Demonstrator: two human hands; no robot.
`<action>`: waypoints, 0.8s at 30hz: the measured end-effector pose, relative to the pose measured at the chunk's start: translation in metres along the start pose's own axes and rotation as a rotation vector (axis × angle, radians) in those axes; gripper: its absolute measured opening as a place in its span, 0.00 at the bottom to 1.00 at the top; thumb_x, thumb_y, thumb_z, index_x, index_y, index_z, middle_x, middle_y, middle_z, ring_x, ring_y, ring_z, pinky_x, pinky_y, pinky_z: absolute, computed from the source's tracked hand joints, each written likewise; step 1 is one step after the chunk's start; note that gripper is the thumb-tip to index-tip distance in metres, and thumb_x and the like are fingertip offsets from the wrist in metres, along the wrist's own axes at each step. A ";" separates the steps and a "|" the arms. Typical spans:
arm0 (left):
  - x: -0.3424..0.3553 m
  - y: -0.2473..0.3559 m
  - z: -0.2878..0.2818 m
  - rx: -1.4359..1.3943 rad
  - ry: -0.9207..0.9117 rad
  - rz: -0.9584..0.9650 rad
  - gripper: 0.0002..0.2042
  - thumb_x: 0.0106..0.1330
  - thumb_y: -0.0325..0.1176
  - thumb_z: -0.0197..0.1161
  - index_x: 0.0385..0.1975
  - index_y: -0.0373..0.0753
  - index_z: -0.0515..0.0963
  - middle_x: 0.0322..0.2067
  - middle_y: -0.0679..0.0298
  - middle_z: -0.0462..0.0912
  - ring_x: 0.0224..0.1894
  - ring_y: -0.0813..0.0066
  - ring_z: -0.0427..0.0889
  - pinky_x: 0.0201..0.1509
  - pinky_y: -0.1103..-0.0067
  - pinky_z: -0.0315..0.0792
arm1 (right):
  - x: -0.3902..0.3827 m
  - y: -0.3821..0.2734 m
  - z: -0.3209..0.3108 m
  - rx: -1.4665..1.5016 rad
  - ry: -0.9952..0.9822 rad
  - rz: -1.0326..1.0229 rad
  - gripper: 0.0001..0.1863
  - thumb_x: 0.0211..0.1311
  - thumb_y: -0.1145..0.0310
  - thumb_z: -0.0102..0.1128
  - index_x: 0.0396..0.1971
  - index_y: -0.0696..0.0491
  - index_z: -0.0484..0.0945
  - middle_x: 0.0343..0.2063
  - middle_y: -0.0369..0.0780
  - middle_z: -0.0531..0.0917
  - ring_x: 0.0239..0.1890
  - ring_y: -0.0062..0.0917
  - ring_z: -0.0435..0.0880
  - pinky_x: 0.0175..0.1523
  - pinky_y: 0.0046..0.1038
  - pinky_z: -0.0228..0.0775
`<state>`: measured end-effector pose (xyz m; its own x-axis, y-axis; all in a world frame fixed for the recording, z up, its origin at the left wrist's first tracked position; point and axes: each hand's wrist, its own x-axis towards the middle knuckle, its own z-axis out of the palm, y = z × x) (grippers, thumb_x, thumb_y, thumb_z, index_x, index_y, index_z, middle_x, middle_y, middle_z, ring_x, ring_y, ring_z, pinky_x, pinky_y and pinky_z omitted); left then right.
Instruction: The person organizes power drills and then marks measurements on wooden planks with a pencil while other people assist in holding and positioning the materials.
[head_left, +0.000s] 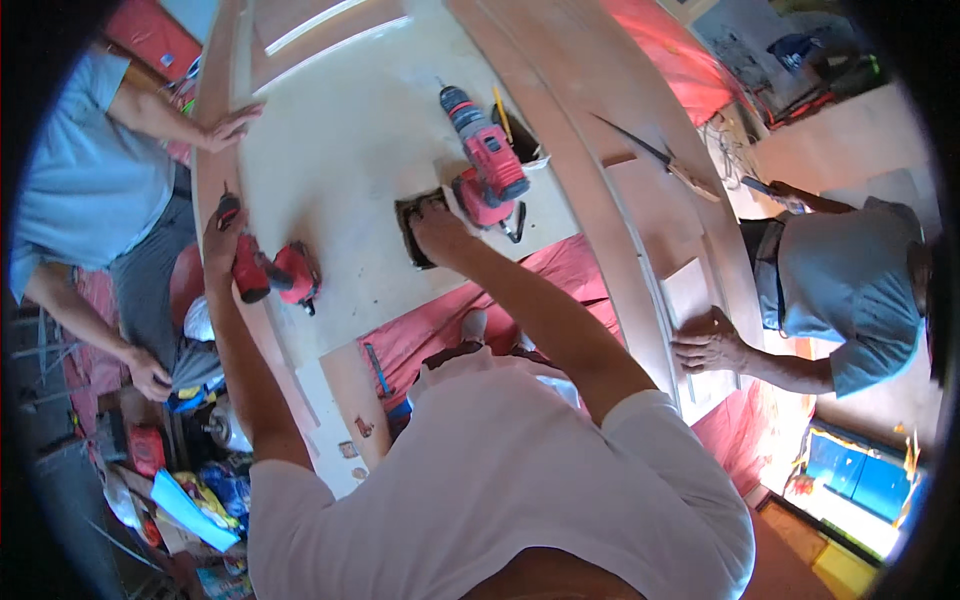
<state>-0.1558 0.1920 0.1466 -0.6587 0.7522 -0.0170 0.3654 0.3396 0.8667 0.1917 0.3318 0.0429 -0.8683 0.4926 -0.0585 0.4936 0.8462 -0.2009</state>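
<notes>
At the left edge of a pale door-like panel (340,130), my left hand (219,243) is wrapped round the front of a red cordless drill (252,270), which lies on its side with its bit pointing away from me. My right hand (437,232) reaches into a rectangular cut-out (408,222) in the panel. Its fingertips are down in the opening, so their grip is hidden. Just right of that hand, a larger red drill (490,160) stands on the panel. A yellow pencil (502,112) leans at a second cut-out (525,148) behind it.
On the left, a person in a light blue shirt (95,180) rests one hand on the panel's edge. Another person (840,280) at the right touches a wooden piece. A narrow handsaw (690,180) lies on the boards. Bags and tools (190,500) are heaped at lower left.
</notes>
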 end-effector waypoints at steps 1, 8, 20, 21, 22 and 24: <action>0.000 0.001 0.001 0.014 -0.034 -0.118 0.22 0.58 0.42 0.62 0.47 0.32 0.70 0.28 0.64 0.76 0.25 0.78 0.77 0.28 0.81 0.70 | 0.001 -0.003 0.005 0.027 -0.014 0.083 0.15 0.55 0.68 0.47 0.39 0.60 0.75 0.40 0.52 0.77 0.46 0.43 0.76 0.52 0.38 0.69; 0.003 -0.064 -0.026 0.395 0.142 0.243 0.28 0.59 0.45 0.61 0.51 0.28 0.68 0.36 0.57 0.77 0.36 0.71 0.78 0.42 0.76 0.72 | -0.025 -0.027 -0.010 0.053 0.166 0.017 0.22 0.56 0.66 0.49 0.50 0.59 0.69 0.54 0.54 0.67 0.55 0.46 0.69 0.55 0.42 0.66; -0.046 0.061 0.244 -0.355 -0.244 0.216 0.16 0.63 0.32 0.58 0.47 0.28 0.71 0.44 0.52 0.77 0.48 0.68 0.77 0.49 0.79 0.72 | -0.065 0.038 0.030 0.271 -0.280 0.464 0.24 0.58 0.68 0.46 0.54 0.60 0.61 0.42 0.56 0.77 0.43 0.46 0.79 0.43 0.44 0.73; -0.031 0.058 0.255 -0.324 -0.261 0.184 0.17 0.62 0.32 0.58 0.46 0.27 0.71 0.43 0.51 0.77 0.48 0.68 0.78 0.49 0.79 0.72 | -0.074 0.035 0.022 0.273 -0.287 0.457 0.24 0.58 0.68 0.46 0.54 0.60 0.61 0.42 0.56 0.77 0.43 0.46 0.79 0.43 0.44 0.73; -0.016 0.054 0.264 -0.223 -0.264 0.187 0.16 0.62 0.32 0.58 0.45 0.28 0.72 0.42 0.51 0.79 0.47 0.69 0.78 0.49 0.79 0.72 | -0.086 0.029 -0.002 0.322 -0.177 0.486 0.18 0.57 0.69 0.46 0.47 0.60 0.64 0.33 0.54 0.78 0.36 0.46 0.80 0.39 0.44 0.73; 0.005 0.074 0.292 -0.076 -0.370 0.192 0.14 0.61 0.32 0.58 0.42 0.29 0.74 0.38 0.52 0.81 0.45 0.70 0.79 0.47 0.78 0.72 | -0.119 0.033 -0.019 0.367 -0.052 0.552 0.12 0.56 0.70 0.47 0.40 0.59 0.66 0.24 0.53 0.80 0.30 0.46 0.81 0.34 0.44 0.74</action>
<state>0.0598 0.3854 0.0652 -0.2977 0.9545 -0.0171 0.4000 0.1410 0.9056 0.3126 0.3052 0.0618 -0.4984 0.8156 -0.2939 0.8258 0.3434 -0.4473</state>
